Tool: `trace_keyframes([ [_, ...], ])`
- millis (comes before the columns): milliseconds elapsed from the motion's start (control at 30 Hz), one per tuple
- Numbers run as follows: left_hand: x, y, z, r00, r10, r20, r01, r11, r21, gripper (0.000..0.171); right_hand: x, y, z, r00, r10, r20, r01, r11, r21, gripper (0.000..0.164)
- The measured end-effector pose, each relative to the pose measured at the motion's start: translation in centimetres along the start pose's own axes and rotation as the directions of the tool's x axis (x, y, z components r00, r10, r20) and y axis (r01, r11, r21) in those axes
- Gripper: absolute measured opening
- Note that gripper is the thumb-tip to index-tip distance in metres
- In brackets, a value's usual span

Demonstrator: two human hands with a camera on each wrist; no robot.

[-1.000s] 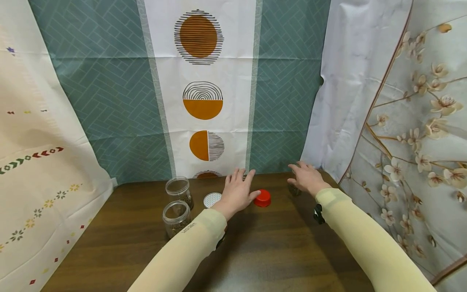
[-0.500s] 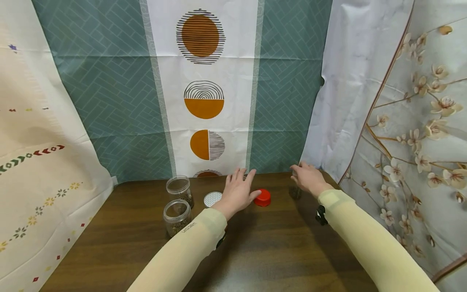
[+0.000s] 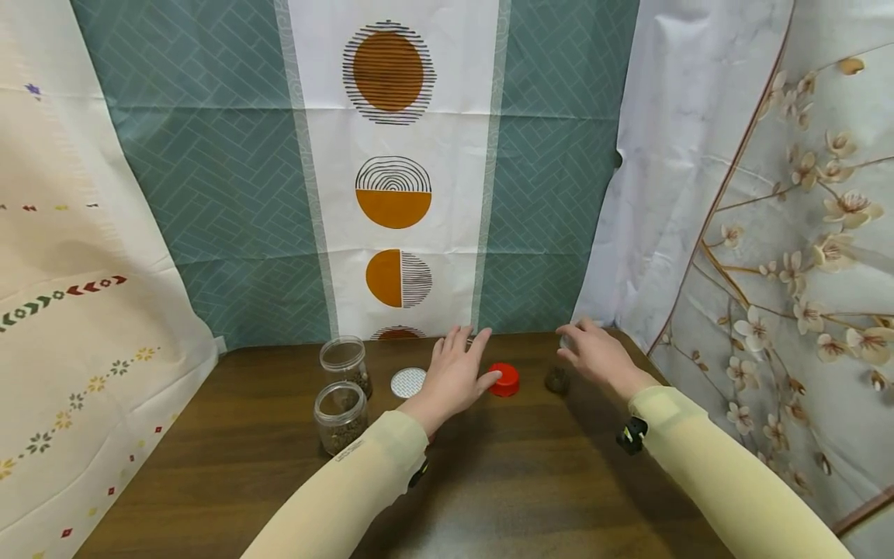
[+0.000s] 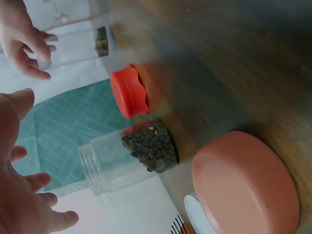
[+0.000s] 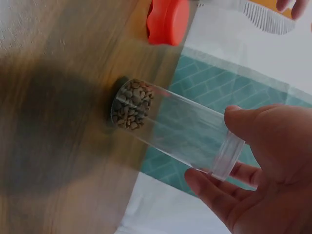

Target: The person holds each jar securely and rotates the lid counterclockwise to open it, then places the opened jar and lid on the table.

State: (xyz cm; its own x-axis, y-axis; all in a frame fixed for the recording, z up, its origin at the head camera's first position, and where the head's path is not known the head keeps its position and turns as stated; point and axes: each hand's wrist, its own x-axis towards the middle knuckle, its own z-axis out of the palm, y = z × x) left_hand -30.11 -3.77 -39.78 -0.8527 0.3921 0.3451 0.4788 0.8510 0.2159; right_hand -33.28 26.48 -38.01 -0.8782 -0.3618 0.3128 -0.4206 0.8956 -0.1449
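My right hand (image 3: 599, 353) holds a tall clear jar (image 5: 183, 129) by its rim, thumb on one side and fingers on the other. Small brown pebble-like pieces (image 5: 132, 105) fill the jar's bottom, which is close over the table. My left hand (image 3: 452, 378) hovers with fingers spread, its thumb overlapping a red scalloped lid (image 3: 504, 380) in the head view. Beyond that hand, in the left wrist view, another clear jar (image 4: 117, 168) stands uncapped with dark bean-like pieces (image 4: 150, 145) inside. The left hand mostly hides this jar from the head camera.
Two uncapped clear jars (image 3: 341, 419) with brown contents stand at the left of the wooden table (image 3: 531, 481). A white patterned disc (image 3: 407, 382) lies beside them. Below my left wrist sits a smooth salmon-pink rounded object (image 4: 246, 187). Curtains (image 3: 545, 194) hang behind the table.
My right hand has closed in on the jar's rim and drawn slightly nearer and right. The jar's bottom has come out a little to the left. My left hand stays almost still.
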Motion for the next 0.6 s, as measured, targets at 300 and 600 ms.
trace_keyframes([
  [300,-1.5,0.3,-0.7,0.998,0.043,-0.055,-0.045,0.998,-0.04,0.083,-1.3,-2.0,-0.7,0.999,-0.019,-0.035,0.021,0.998,0.053,0.042],
  [600,-3.3,0.1,-1.0,0.995,0.057,-0.076,-0.067,0.988,-0.137,0.088,-2.2,-4.4,-0.7,0.996,-0.061,-0.072,0.067,0.994,0.09,0.042],
])
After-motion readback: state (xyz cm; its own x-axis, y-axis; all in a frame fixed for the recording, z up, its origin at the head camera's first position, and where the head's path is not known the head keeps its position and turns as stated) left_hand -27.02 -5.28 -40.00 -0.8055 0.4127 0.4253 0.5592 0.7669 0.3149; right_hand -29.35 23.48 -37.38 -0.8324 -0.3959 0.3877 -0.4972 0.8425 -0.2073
